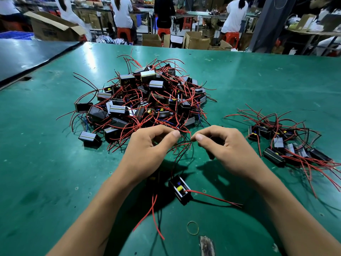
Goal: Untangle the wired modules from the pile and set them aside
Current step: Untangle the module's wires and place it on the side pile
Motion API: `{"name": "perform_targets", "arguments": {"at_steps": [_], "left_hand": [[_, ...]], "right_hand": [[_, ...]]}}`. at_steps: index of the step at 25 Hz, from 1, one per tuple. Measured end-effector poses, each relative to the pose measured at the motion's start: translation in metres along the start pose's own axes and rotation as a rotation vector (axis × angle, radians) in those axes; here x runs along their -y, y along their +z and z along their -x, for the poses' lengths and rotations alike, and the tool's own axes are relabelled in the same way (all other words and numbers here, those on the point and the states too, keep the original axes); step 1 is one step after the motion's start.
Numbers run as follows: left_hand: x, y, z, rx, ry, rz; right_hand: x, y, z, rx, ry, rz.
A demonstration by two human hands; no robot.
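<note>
A big tangled pile (147, 100) of small black box modules with red and black wires lies in the middle of the green table (258, 80). Just in front of it, my left hand (147, 146) and my right hand (225, 146) each pinch thin red and black wires (186, 145) between thumb and fingers. From those wires a single black module (180, 189) with a yellow part hangs low between my wrists, its red leads trailing over the table. A smaller group of separated modules (287, 143) lies to the right.
A yellow rubber band (193, 227) lies near the front edge beside a worn patch (206, 244). A dark board (27, 54) sits at the far left. Beyond the table are cardboard boxes (53, 28), red stools and several seated people.
</note>
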State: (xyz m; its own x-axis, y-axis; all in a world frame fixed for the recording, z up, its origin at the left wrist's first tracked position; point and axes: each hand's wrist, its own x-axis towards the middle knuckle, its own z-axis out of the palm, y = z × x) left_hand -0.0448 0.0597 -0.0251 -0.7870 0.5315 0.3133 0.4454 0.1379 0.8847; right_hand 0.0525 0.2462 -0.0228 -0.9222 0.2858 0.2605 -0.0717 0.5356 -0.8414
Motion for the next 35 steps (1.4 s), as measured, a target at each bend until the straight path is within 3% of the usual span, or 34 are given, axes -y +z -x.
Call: {"name": "perform_targets", "arguments": {"at_steps": [5,11,13,15,17,23,31,35], "left_hand": [[0.005,-0.005,-0.005,-0.097,-0.068,-0.078],[0.015,-0.008,-0.008,0.031,-0.056,-0.324],[0.016,-0.008,-0.01,0.087,-0.115,-0.236],[0.014,-0.006,-0.011,0.106,-0.25,0.016],[0.011,-0.005,-0.011,0.109,-0.34,0.192],[0.007,-0.003,-0.01,0.11,-0.395,0.327],[0.011,-0.004,-0.011,0.085,-0.365,0.289],[0.014,-0.004,-0.011,0.084,-0.368,0.269]], "right_hand": [[0.013,0.008,0.006,-0.155,-0.147,-0.088],[0.024,0.054,0.024,0.051,-0.474,0.292],[0.024,0.054,0.025,0.032,-0.531,0.413],[0.025,0.05,0.025,0.043,-0.555,0.474],[0.027,0.046,0.024,0.093,-0.545,0.526],[0.027,0.053,0.025,0.259,-0.529,0.761],[0.019,0.029,0.016,0.209,-0.313,0.727],[0.013,0.0,0.007,0.172,-0.104,0.717]]}}
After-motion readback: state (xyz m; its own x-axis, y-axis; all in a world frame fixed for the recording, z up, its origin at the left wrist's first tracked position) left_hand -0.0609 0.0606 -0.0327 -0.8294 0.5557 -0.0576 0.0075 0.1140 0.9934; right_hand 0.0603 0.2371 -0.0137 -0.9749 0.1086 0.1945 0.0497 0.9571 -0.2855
